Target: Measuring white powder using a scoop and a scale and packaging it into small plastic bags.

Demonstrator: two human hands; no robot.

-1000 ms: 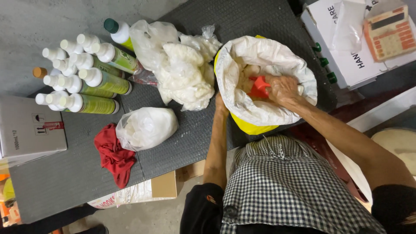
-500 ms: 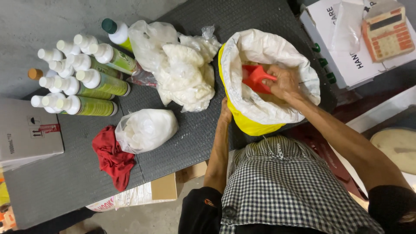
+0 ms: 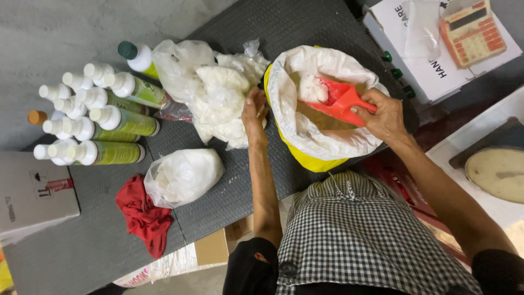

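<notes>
Left to right: green bottles (image 3: 103, 128) with white caps lie clustered on the dark mat (image 3: 229, 191); near them a red cloth (image 3: 143, 216) and a filled plastic bag (image 3: 183, 176). The left hand (image 3: 254, 117) rests at the sack (image 3: 327, 109) rim, beside a heap of bags (image 3: 218, 95); its grip cannot be told. The right hand (image 3: 385, 117) is closed round a red scoop (image 3: 341, 101) inside the open sack, carrying what seems to be white powder.

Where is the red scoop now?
In the head view, right of centre: the red scoop is in the right hand, inside the open white sack.
</notes>
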